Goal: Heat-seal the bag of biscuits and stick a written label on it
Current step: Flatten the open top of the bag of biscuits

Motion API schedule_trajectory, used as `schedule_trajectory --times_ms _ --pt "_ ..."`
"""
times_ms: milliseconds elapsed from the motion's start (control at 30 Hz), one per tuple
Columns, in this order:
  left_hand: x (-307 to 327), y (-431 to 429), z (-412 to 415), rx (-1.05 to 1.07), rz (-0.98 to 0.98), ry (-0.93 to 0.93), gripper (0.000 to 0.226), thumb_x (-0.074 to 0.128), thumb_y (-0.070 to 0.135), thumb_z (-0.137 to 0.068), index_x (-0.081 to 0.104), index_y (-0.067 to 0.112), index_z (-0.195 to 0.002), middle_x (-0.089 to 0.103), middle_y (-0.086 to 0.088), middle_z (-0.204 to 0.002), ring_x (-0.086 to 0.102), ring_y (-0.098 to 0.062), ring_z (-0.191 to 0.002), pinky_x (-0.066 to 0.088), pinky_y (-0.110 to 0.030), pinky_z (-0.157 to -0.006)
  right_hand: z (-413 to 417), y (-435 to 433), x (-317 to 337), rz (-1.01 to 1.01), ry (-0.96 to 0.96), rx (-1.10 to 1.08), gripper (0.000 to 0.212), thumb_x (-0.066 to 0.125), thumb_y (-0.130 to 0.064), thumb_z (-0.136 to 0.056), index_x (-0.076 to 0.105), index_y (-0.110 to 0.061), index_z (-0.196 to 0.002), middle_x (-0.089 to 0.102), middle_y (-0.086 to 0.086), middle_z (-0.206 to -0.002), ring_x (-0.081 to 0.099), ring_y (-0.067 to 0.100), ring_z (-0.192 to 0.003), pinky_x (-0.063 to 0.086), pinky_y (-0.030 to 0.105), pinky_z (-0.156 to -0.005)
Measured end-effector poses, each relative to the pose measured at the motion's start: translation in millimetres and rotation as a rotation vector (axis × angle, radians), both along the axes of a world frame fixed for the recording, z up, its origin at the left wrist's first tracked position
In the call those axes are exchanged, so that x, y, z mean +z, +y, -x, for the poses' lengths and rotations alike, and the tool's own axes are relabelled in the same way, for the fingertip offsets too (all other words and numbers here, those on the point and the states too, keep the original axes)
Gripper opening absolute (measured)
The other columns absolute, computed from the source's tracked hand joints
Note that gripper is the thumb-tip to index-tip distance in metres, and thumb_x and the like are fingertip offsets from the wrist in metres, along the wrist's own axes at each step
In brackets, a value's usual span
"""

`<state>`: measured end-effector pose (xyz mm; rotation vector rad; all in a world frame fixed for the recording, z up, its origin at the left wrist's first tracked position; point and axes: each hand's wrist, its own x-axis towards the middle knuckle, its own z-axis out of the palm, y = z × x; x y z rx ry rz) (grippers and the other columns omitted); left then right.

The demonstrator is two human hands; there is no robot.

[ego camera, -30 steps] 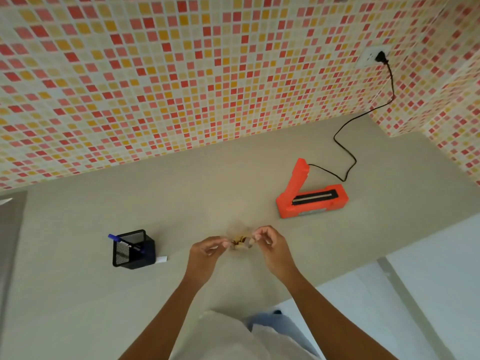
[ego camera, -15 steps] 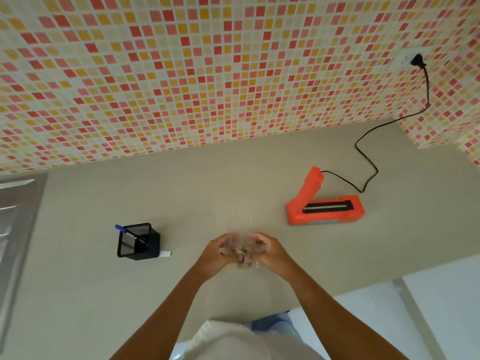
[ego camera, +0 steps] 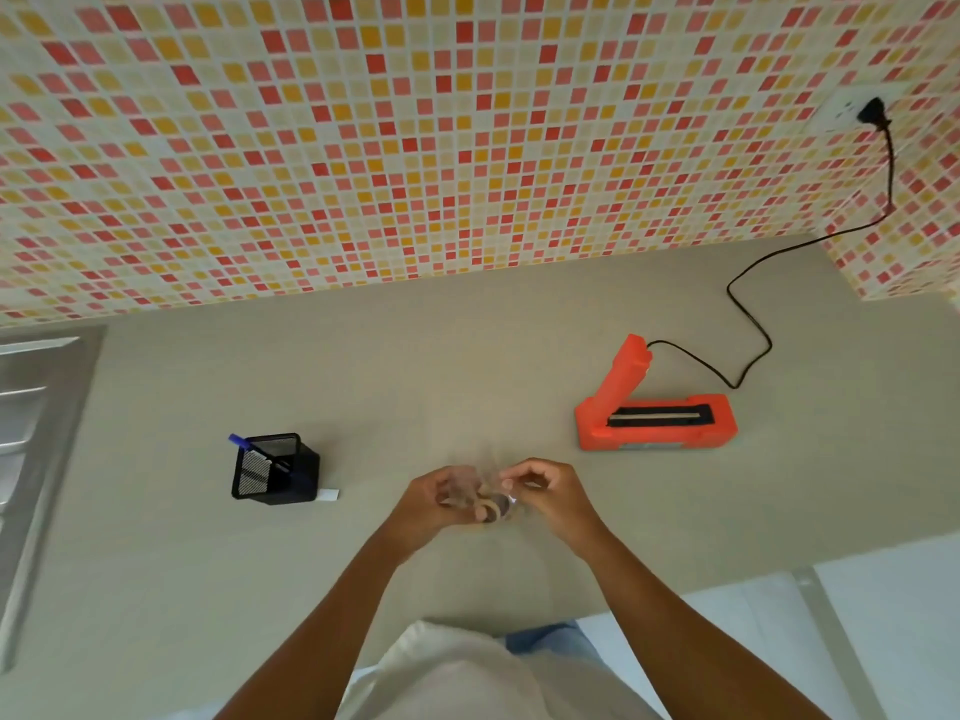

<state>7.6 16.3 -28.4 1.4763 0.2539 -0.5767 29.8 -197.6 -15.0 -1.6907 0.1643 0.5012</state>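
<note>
A small clear bag of biscuits [ego camera: 491,504] is held between both hands over the beige counter [ego camera: 467,366]. My left hand [ego camera: 436,504] grips its left side and my right hand [ego camera: 550,493] pinches its right side near the top. The bag is blurred and partly hidden by fingers. An orange heat sealer [ego camera: 654,407] stands to the right with its lid raised, its black cord [ego camera: 753,314] running to a wall socket. A white label [ego camera: 328,494] lies beside a black mesh pen holder [ego camera: 274,467] that holds a blue pen [ego camera: 244,443].
A steel sink drainer [ego camera: 31,433] lies at the far left. The mosaic tiled wall [ego camera: 415,148] closes off the back and the right corner. The counter's front edge runs just below my forearms, with a white floor beyond.
The hands came together around the bag, then spread slightly, with the right fingers now pinching its top. The view shifted so the sink drainer shows at the left.
</note>
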Motion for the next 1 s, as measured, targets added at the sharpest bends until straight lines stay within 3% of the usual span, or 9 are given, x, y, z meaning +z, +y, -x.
schedule_trajectory --times_ms 200,333,400,533,667,800,900,1000 --pt "6.6 -5.5 -0.8 0.013 -0.098 -0.087 0.036 0.088 0.0 -0.063 0.072 0.006 -0.094 0.07 -0.005 -0.092 0.065 -0.01 -0.078 0.051 -0.022 -0.074 10.7 4.1 0.9 -0.065 0.001 -0.03 0.014 0.072 -0.001 -0.084 0.074 -0.006 -0.097 0.075 0.006 -0.094 0.069 0.009 -0.086 0.051 0.02 -0.08" --pt "4.9 -7.2 2.1 0.059 -0.121 -0.073 0.029 0.085 0.002 -0.069 0.073 -0.001 -0.096 0.07 -0.016 -0.09 0.066 -0.017 -0.077 0.052 -0.021 -0.07 16.9 6.1 -5.4 -0.047 0.104 0.106 0.058 0.071 -0.013 -0.066 0.064 -0.028 -0.121 0.068 -0.003 -0.112 0.062 0.013 -0.105 0.05 0.028 -0.092" --pt "2.2 -7.5 5.6 0.059 -0.113 -0.05 0.03 0.087 0.009 -0.068 0.074 0.002 -0.094 0.069 -0.024 -0.087 0.064 -0.025 -0.074 0.052 -0.03 -0.071 19.8 7.3 -6.4 -0.014 0.138 0.169 0.065 0.077 -0.016 -0.069 0.058 -0.032 -0.13 0.064 -0.005 -0.116 0.059 0.013 -0.11 0.05 0.028 -0.093" --pt "1.8 -11.9 13.0 0.062 -0.164 -0.056 0.028 0.089 0.012 -0.065 0.075 0.004 -0.089 0.072 -0.015 -0.08 0.065 -0.02 -0.069 0.051 -0.025 -0.065 23.5 11.4 -7.0 0.005 0.151 0.131 0.059 0.087 -0.037 -0.07 0.067 -0.027 -0.124 0.072 -0.007 -0.111 0.067 0.011 -0.107 0.053 0.027 -0.094" --pt "3.5 -14.0 17.2 0.101 -0.139 -0.019 0.026 0.087 0.006 -0.067 0.072 -0.003 -0.086 0.072 -0.009 -0.075 0.067 -0.015 -0.063 0.052 -0.019 -0.059 24.5 10.8 -6.2 0.001 0.15 0.116 0.044 0.088 -0.032 -0.071 0.075 -0.024 -0.112 0.075 -0.002 -0.097 0.071 0.015 -0.098 0.055 0.024 -0.087" --pt "1.4 -9.9 17.9 0.086 -0.154 -0.004 0.02 0.086 0.007 -0.068 0.071 0.003 -0.08 0.07 -0.01 -0.072 0.062 -0.015 -0.056 0.049 -0.022 -0.051 26.1 9.6 -5.4 -0.05 0.172 0.108 0.037 0.088 -0.029 -0.072 0.076 -0.015 -0.104 0.074 -0.006 -0.086 0.069 0.009 -0.085 0.053 0.022 -0.081" --pt "0.8 -8.0 17.1 0.071 -0.146 0.006 0.018 0.085 0.004 -0.069 0.069 0.008 -0.075 0.067 -0.003 -0.064 0.059 -0.012 -0.05 0.048 -0.023 -0.049 25.0 8.4 -7.1 -0.046 0.21 0.126 0.038 0.089 -0.032 -0.071 0.076 -0.015 -0.102 0.075 0.002 -0.091 0.07 0.013 -0.088 0.055 0.026 -0.082" --pt "-1.2 -5.6 16.9 0.042 -0.105 -0.007 0.017 0.083 0.001 -0.071 0.068 0.009 -0.073 0.068 -0.006 -0.067 0.062 -0.012 -0.052 0.049 -0.022 -0.049 23.8 6.3 -12.3 -0.014 0.211 0.159 0.035 0.086 -0.029 -0.075 0.077 -0.016 -0.106 0.077 0.002 -0.103 0.071 0.012 -0.1 0.054 0.029 -0.095"
